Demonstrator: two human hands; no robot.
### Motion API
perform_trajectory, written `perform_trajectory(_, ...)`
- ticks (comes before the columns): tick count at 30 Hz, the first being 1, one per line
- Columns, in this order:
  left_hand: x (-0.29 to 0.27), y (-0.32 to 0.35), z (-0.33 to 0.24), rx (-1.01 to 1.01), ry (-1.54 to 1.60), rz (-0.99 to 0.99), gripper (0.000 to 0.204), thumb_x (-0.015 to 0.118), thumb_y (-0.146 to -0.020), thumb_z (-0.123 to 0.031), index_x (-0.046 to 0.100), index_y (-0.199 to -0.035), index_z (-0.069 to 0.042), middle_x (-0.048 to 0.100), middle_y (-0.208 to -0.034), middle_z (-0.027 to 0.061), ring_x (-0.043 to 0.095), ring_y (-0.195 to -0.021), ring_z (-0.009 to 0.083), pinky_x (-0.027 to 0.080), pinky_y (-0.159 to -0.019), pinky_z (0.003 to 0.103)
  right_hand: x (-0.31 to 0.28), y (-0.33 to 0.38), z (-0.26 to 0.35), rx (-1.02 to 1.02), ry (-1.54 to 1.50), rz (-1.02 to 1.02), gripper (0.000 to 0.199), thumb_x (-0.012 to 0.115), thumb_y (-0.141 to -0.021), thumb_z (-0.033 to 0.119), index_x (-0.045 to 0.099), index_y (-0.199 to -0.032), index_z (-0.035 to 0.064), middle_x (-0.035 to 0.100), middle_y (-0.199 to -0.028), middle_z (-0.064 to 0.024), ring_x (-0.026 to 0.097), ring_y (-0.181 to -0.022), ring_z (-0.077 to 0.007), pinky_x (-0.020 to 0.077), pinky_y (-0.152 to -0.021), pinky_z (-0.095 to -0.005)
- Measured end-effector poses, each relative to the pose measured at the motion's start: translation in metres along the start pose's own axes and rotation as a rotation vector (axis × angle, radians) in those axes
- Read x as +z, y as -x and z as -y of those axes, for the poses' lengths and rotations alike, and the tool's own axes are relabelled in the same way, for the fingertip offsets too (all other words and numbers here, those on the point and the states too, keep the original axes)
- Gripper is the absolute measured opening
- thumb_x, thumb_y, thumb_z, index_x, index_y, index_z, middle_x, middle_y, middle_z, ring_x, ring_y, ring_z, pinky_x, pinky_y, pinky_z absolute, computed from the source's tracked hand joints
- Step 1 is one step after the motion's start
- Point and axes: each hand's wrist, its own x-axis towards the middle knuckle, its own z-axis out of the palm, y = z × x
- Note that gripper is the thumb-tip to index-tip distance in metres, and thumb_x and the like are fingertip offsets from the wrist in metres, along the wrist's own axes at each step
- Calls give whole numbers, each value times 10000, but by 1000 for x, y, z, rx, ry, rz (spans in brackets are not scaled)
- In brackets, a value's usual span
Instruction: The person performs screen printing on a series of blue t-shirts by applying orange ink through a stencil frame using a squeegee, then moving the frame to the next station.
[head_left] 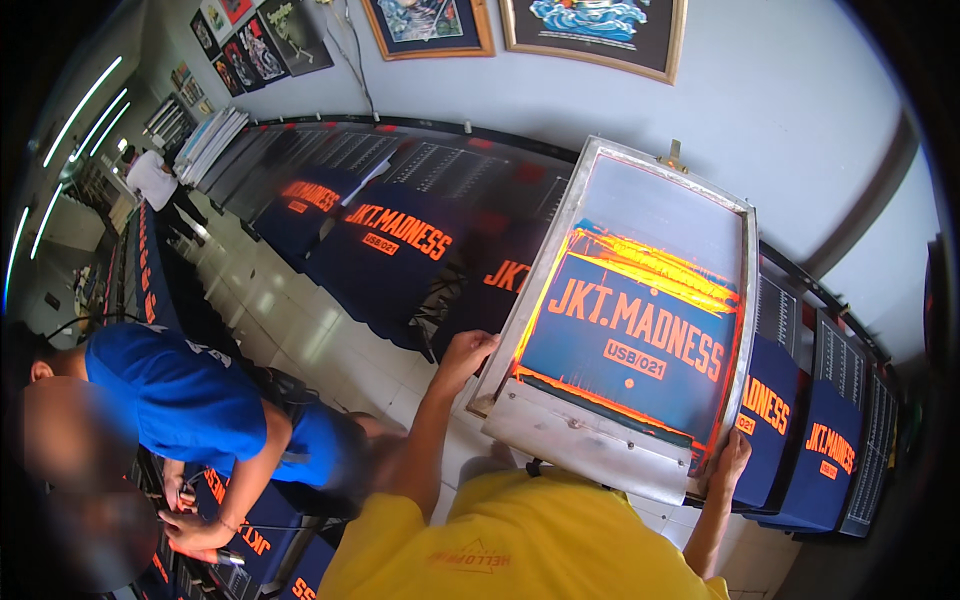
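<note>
Gripping the screen-printing frame point(640, 300) by its sides, left hand point(468, 352) and right hand point(733, 452), fingers seemingly curled

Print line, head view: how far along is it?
Done: dark shirts left of the screen frame already carry orange print, as do two on its right. In hand: left hand and right hand grip the frame's side rails. Left: cannot tell; the shirt beneath is hidden.

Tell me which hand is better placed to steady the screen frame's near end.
Probably the right hand: it grips the screen frame at its near right corner, beside the metal end plate. The left hand holds higher on the left rail.
</note>
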Motion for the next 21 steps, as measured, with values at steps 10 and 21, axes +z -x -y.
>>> perform_trajectory(10,-118,-36,-17,-88,9,79,265,637,-927,-288,671,-931,-25,634,-754,13,578,-589,83,438,-506,225,99,32,66,-18,-104,-22,348,496,-961,238,538,-748,-34,451,-647,-9,389,-633,-111,347,-585,-322)
perform_trajectory(21,-165,-64,-27,-120,-2,64,310,652,-914,-345,660,-923,-35,647,-762,44,631,-621,133,492,-543,258,160,3,99,-16,-167,100,322,500,-947,216,550,-773,-50,498,-657,-37,405,-649,-119,384,-604,-337)
